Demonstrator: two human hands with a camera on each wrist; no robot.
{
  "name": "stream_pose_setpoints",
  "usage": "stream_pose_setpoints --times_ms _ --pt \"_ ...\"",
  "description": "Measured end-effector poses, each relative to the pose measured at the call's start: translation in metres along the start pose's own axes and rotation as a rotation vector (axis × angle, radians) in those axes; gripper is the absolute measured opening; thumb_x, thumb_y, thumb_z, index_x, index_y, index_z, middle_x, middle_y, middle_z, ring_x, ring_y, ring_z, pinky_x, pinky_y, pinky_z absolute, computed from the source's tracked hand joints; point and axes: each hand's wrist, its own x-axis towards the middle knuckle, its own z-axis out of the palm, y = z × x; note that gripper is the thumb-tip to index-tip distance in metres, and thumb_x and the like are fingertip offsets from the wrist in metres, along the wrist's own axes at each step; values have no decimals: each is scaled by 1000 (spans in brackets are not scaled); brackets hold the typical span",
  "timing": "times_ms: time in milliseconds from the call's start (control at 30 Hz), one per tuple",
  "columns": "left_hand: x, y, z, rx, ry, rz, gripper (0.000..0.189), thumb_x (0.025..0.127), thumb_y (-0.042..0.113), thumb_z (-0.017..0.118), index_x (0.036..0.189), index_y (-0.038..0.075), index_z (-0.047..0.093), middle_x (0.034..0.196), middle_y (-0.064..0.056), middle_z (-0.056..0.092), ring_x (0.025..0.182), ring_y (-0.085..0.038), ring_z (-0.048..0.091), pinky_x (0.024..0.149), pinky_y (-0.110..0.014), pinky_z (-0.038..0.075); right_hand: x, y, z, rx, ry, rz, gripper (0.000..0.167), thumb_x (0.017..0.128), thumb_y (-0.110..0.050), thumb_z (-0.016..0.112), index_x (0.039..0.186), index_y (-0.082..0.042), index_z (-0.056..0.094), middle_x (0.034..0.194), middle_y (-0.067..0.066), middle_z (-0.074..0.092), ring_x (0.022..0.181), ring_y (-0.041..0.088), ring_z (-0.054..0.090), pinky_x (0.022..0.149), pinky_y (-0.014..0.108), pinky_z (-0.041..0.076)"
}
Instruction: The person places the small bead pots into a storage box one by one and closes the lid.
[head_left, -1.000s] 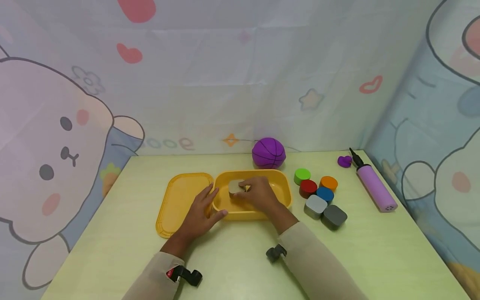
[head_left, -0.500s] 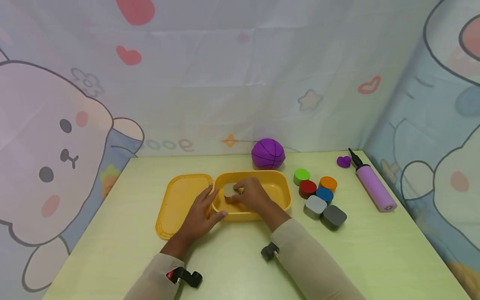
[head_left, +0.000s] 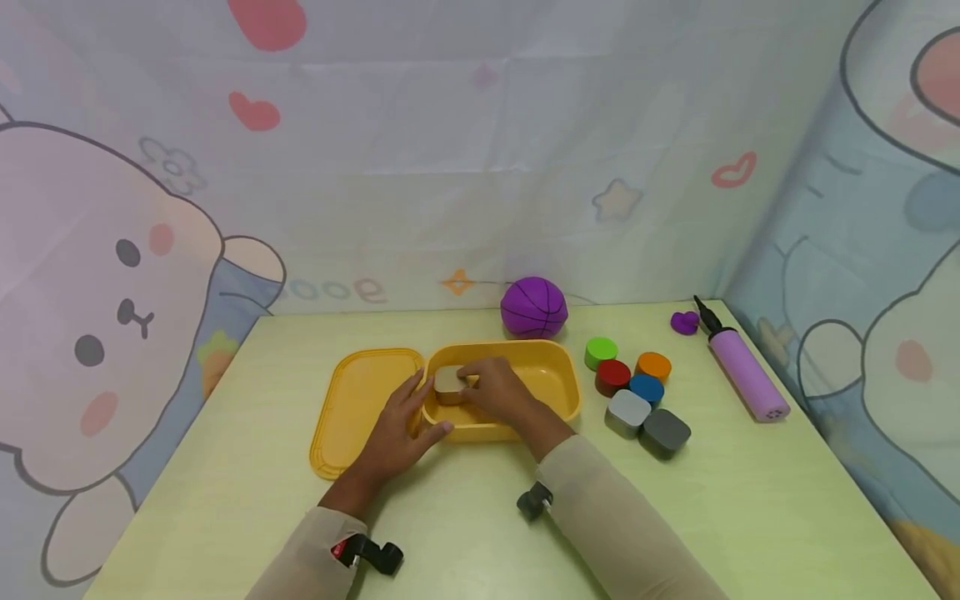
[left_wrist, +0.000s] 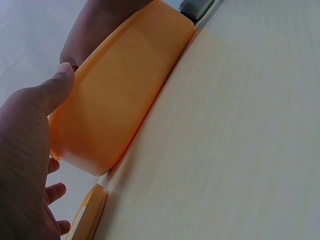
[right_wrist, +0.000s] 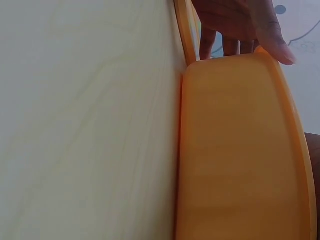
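A yellow plastic container (head_left: 491, 433) stands upright at mid-table, its matching flat lid (head_left: 358, 417) lying to its left. At the container's left end, my right hand (head_left: 501, 393) pinches a beige rounded-square block (head_left: 447, 381) between thumb and fingers. My left hand (head_left: 396, 435) rests against the container's left end with fingers spread and mostly straight. In the left wrist view its thumb (left_wrist: 62, 80) lies on the near rim. The container wall hides the right hand's fingers in the right wrist view.
Right of the container sit green (head_left: 601, 352), red (head_left: 612, 377), orange (head_left: 653, 367) and blue (head_left: 647, 389) round pieces, with silver (head_left: 627, 413) and dark grey (head_left: 664, 433) rounded-square blocks. A purple ball (head_left: 534, 308) is behind it. A purple hand pump (head_left: 748, 375) lies farther right.
My right hand has moved left inside the container, bringing the beige block from nearer the middle to the left end. The left hand has stayed in place.
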Motion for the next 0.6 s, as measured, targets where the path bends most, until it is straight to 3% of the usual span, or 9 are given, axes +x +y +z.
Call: stream_pose_setpoints --times_ms 133,267,367,600 --pt "-1 -2 0 -1 0 -6 80 101 35 78 167 6 44 180 -18 30 164 -51 29 126 -76 33 2 1 2 31 -17 -5 29 99 -4 78 127 0 80 132 18 78 89 19 74 89 39 66" --pt "-2 -1 -1 -4 -1 -14 80 101 35 78 167 6 44 180 -18 30 164 -52 29 126 -76 33 2 2 3 26 -14 -25 22 98 -5 79 121 -3 82 126 15 80 81 15 70 85 36 65" --pt "-2 1 -2 -7 4 -4 80 100 34 79 166 5 45 179 -19 31 164 -52 30 126 -76 33 0 3 1 43 -16 -14 23 99 -7 80 122 -6 80 125 13 80 86 18 76 84 36 66" --pt "0 4 -2 -23 25 37 81 98 33 81 163 -1 47 177 -24 34 162 -55 32 124 -78 33 -10 2 -15 105 15 77 45 101 -14 79 144 -3 71 142 17 74 108 31 82 92 44 67"
